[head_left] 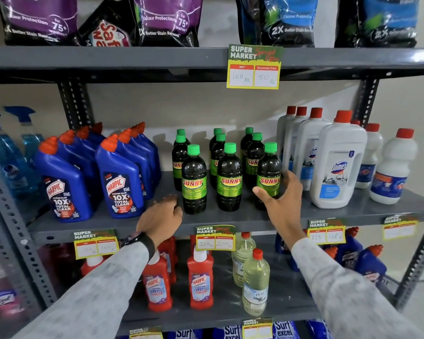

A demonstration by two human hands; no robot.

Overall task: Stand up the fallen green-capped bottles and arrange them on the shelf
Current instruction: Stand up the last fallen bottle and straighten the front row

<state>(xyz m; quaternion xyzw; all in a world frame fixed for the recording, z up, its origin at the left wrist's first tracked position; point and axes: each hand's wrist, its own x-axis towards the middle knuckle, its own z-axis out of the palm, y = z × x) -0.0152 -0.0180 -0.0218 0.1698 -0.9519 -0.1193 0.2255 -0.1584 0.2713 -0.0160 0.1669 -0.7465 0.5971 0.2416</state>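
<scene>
Several dark bottles with green caps and green "SUNNY" labels stand upright in three rows on the grey middle shelf (233, 217). The front ones are the left bottle (194, 184), the middle bottle (229, 182) and the right bottle (269, 167). My right hand (283, 199) wraps the lower part of the front right bottle, thumb across its label, fingers behind it. Low on the shelf, my left hand (160, 217) sits just left of the front left bottle's base, fingers curled loosely and holding nothing. No green-capped bottle lies on its side.
Blue Harpic bottles (119, 179) stand close on the left, white red-capped Domex bottles (338, 165) close on the right. Detergent pouches (167, 20) fill the shelf above. Red Harpic bottles (200, 282) and pale yellow bottles (255, 285) stand on the shelf below. Price tags (215, 238) hang from the shelf edges.
</scene>
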